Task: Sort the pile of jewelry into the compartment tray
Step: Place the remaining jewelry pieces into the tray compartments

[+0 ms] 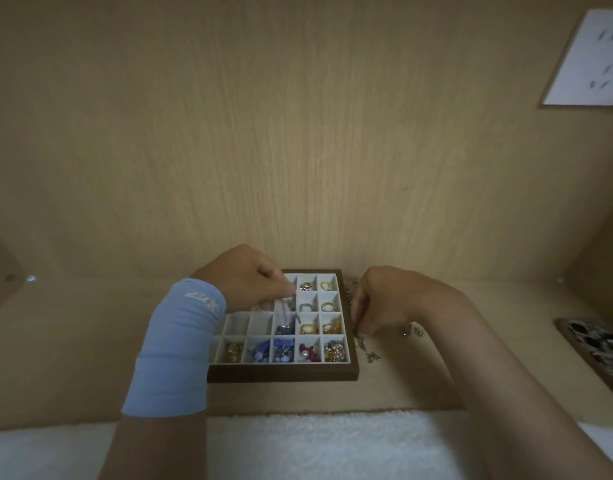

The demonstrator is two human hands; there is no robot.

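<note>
A dark wooden compartment tray (284, 373) with white cells stands on the desk in front of me. Its right cells hold gold and silver rings; the front row holds gold, blue, red and pearl pieces. My left hand (244, 277), with a light blue wrist sleeve, hovers over the tray's back left and pinches a thin silver chain (285, 315) that hangs into a middle cell. My right hand (384, 299) is just right of the tray, fingers curled on a tangle of silver chains (367, 344) lying on the desk.
A beige wooden back wall rises close behind the tray. A white fluffy cloth (315, 441) covers the desk's front edge. A patterned dark dish (596, 344) sits at the far right. A white socket plate (589, 60) is on the upper right wall.
</note>
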